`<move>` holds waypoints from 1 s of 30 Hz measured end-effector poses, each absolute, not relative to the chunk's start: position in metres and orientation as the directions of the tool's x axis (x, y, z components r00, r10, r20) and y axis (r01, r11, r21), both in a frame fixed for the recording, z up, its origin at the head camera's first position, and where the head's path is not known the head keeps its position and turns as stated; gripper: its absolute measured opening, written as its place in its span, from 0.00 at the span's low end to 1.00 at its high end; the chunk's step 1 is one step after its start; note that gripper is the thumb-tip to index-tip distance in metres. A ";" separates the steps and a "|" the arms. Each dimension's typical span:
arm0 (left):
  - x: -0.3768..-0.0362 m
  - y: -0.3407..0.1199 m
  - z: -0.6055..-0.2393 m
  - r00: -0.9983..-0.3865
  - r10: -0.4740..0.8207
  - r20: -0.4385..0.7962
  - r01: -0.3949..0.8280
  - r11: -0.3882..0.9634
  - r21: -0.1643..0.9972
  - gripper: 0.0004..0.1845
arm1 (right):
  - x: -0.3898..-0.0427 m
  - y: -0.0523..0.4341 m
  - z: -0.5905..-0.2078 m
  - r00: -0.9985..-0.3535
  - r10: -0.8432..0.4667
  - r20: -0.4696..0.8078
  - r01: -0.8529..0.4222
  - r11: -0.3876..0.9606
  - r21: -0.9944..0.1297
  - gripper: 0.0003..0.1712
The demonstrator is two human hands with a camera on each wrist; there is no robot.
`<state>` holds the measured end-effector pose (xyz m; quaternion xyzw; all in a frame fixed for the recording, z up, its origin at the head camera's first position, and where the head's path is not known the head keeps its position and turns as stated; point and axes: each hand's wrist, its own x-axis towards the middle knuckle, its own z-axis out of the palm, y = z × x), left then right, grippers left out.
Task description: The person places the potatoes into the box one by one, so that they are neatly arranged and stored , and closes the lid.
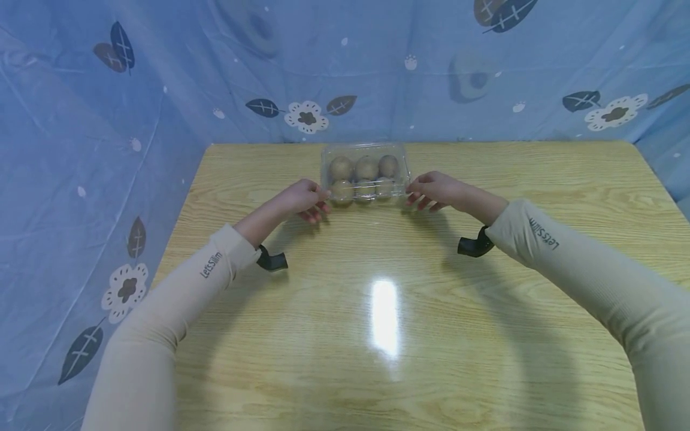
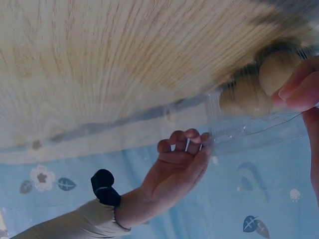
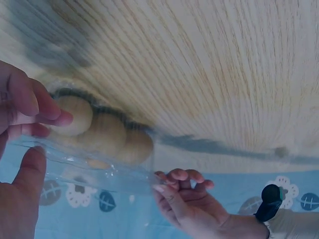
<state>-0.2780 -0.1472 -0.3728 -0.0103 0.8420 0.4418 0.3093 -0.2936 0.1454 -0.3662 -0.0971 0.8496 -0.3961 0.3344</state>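
My sleeves (image 1: pixel 178 299) beige; clear box (image 1: pixel 365 170), brown-tan kiwis (image 1: pixel 366 167); light wood-grain table (image 1: pixel 431 335); blue leaf-and-flower backdrop (image 1: pixel 108 120), upper frame.

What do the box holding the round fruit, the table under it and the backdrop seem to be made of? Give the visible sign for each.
Box: thin clear plastic, glossy; the brown fruit shows through its walls.
Table: wood or wood-look laminate, smooth and shiny; grain lines and a bright glare patch.
Backdrop: probably soft cloth or thin sheeting, blue with printed flowers and leaves; it creases and folds.
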 end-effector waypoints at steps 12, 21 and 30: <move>-0.281 -0.151 -0.378 -0.801 0.278 -0.531 -0.303 0.577 0.759 0.16 | -0.292 0.144 -0.368 -0.764 -0.420 -0.490 0.117 0.657 -0.745 0.24; -0.280 -0.151 -0.377 -0.781 0.279 -0.558 -0.321 0.588 0.742 0.17 | -0.295 0.142 -0.367 -0.767 -0.400 -0.501 0.115 0.683 -0.721 0.23; -0.280 -0.151 -0.376 -0.785 0.265 -0.561 -0.301 0.627 0.718 0.17 | -0.297 0.141 -0.370 -0.782 -0.380 -0.494 0.128 0.678 -0.724 0.21</move>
